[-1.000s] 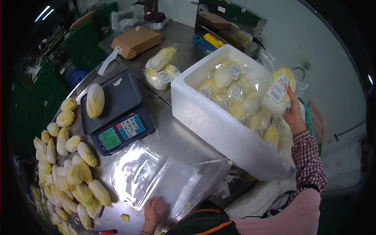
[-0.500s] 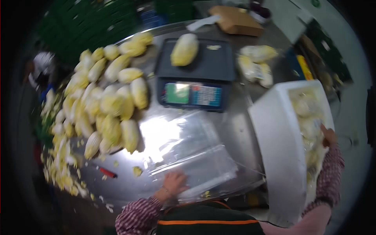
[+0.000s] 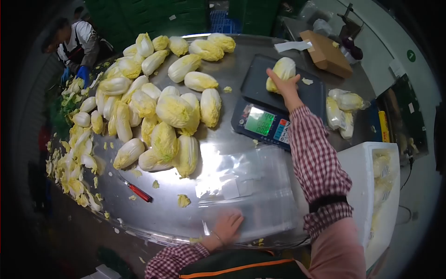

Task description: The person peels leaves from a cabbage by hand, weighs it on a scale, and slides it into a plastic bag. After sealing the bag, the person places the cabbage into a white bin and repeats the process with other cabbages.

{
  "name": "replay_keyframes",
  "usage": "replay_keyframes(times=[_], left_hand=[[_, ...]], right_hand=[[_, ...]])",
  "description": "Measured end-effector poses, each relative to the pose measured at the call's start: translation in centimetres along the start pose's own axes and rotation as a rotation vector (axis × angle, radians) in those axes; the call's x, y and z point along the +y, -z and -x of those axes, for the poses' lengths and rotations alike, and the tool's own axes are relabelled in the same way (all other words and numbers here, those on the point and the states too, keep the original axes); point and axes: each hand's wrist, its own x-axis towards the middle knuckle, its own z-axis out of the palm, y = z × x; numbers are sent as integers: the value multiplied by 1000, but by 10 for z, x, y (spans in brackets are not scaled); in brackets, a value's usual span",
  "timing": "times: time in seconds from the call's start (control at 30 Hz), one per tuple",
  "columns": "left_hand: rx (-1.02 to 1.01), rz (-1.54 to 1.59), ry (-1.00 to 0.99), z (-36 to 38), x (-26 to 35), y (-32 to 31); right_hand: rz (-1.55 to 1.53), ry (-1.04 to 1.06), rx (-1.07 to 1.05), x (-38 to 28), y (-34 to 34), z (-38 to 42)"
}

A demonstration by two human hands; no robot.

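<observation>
My right hand (image 3: 286,86) is around a napa cabbage (image 3: 284,69) that lies on the dark platform of a weighing scale (image 3: 260,69). Thumb and fingers are on either side of the cabbage. The scale's green display is lit. My left hand (image 3: 226,228) rests with its fingers stretched out at the near edge of a stack of clear plastic bags (image 3: 265,186) on the metal table. A big heap of napa cabbages (image 3: 174,110) lies to the left, and a red-handled knife (image 3: 139,192) is on the table in front of it.
A white foam box (image 3: 362,160) with wrapped cabbages stands at the right. Several bagged cabbages (image 3: 346,104) lie beyond it, near a cardboard box (image 3: 325,53). Loose trimmed leaves (image 3: 76,162) cover the left edge. Another person (image 3: 83,44) in blue gloves stands at the far left.
My right hand has moved from the foam box to the cabbage on the scale and taken hold of it. My left hand stays by the bags. The camera view has turned left.
</observation>
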Motion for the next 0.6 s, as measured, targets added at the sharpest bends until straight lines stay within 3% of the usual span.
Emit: replay_keyframes(times=[0.07, 0.13, 0.23, 0.27, 0.33, 0.4, 0.43, 0.5, 0.53, 0.6], left_hand=[[20, -9, 59, 12, -11, -3], [31, 105, 60, 13, -20, -3], [198, 252, 66, 15, -24, -12], [284, 251, 63, 14, -23, -9], [233, 216, 90, 10, -15, 5], [140, 178, 99, 15, -12, 3], [152, 178, 40, 13, -16, -9], [147, 251, -5, 8, -23, -19], [131, 252, -13, 4, -22, -16], [316, 688, 339, -4, -11, -2]], right_hand=[[-42, -51, 98, -6, -20, -7], [-298, -56, -79, -4, -9, -13], [-836, -246, -460, 12, 38, -17], [-1033, -340, -546, 23, 57, 3], [-1236, -414, -797, 50, 102, 76], [-1206, -429, -832, 112, 153, 160], [-933, -340, -620, 133, 164, 226], [-741, -289, -635, 229, 197, 333], [-751, -294, -621, 227, 188, 368], [-992, -1013, -691, 214, 174, 435]])
